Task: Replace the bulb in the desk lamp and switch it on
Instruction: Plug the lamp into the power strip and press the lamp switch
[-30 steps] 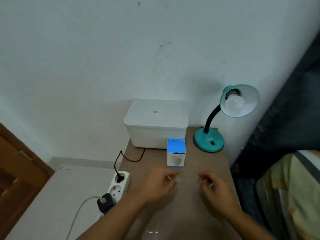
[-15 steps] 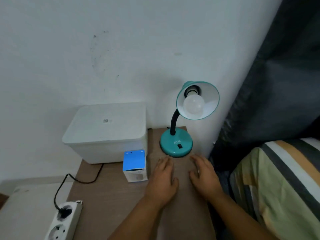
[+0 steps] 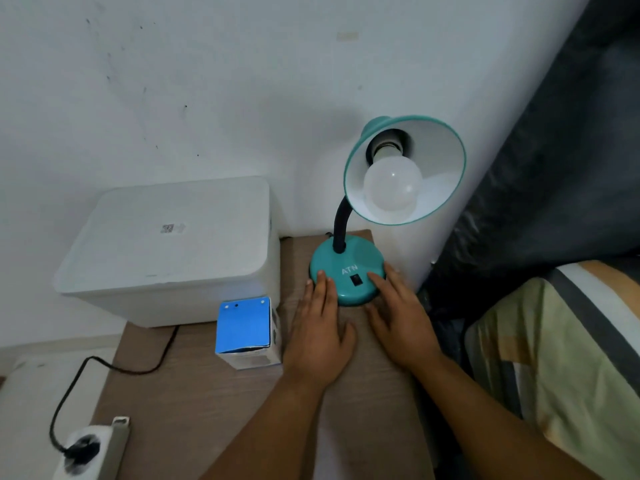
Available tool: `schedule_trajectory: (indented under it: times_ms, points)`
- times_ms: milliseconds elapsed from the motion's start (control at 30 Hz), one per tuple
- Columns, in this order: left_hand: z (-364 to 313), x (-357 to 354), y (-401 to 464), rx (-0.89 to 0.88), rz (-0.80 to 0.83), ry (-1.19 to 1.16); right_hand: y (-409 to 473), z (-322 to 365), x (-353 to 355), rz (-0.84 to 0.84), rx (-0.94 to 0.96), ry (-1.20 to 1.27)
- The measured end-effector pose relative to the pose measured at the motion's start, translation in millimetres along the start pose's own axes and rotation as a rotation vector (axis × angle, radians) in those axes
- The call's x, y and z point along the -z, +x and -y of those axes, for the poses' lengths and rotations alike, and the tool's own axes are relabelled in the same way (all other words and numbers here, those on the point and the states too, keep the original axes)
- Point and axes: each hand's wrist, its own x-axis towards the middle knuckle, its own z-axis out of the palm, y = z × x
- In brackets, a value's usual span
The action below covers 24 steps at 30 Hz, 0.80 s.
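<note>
A teal desk lamp stands at the table's far right corner, its round base (image 3: 346,268) bearing a black rocker switch (image 3: 355,280). Its shade (image 3: 405,169) tilts toward me with a white unlit bulb (image 3: 393,184) screwed in the socket. My left hand (image 3: 320,336) lies flat, fingers apart, with its fingertips on the base's left edge. My right hand (image 3: 398,317) lies flat too, fingertips on the base's right side next to the switch. Neither hand holds anything. A small bulb box (image 3: 244,329) with a blue top stands just left of my left hand.
A white lidded storage box (image 3: 169,251) fills the back left of the wooden table (image 3: 194,400). A black cord (image 3: 104,367) runs to a white power strip (image 3: 91,448) at the lower left. A striped cushion (image 3: 561,362) and dark curtain (image 3: 554,168) stand to the right.
Both hands have slid forward across the table until their fingertips rest on the lamp base. My head has moved closer, so the lamp looks larger.
</note>
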Motion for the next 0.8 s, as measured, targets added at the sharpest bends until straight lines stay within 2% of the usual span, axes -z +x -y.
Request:
schedule_trajectory:
  times_ms: [233, 800]
  points:
    - [3.9, -5.9, 1.2, -0.007, -0.034, 0.002, 0.5, -0.6, -9.4, -0.019, 0.099, 0.003]
    - [8.0, -11.3, 2.5, -0.027, -0.032, 0.034, -0.8, 1.1, -8.2, 0.021, 0.109, 0.029]
